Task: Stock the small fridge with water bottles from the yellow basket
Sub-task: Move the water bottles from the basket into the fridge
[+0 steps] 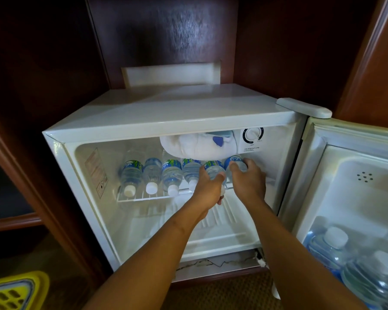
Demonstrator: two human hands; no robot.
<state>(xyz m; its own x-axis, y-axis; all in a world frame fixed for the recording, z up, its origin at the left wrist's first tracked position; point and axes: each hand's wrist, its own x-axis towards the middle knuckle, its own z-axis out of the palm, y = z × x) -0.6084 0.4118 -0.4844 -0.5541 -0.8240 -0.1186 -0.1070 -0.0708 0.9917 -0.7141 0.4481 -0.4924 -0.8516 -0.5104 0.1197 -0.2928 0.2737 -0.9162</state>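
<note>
Shelf nearly full: my left hand and right hand each wrap a bottle beside four laid bottles; basket contents unseen.

My left hand hides the fifth bottle's cap; I see only a corner of the yellow basket, and the door bottles run off frame.

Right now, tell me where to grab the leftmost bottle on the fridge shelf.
Grip the leftmost bottle at its neck, just behind the white cap, coming straight in from the open front. It lies on its side with the cap facing out, and the next bottle lies close beside it, so the body's right side looks hard to reach.
</note>
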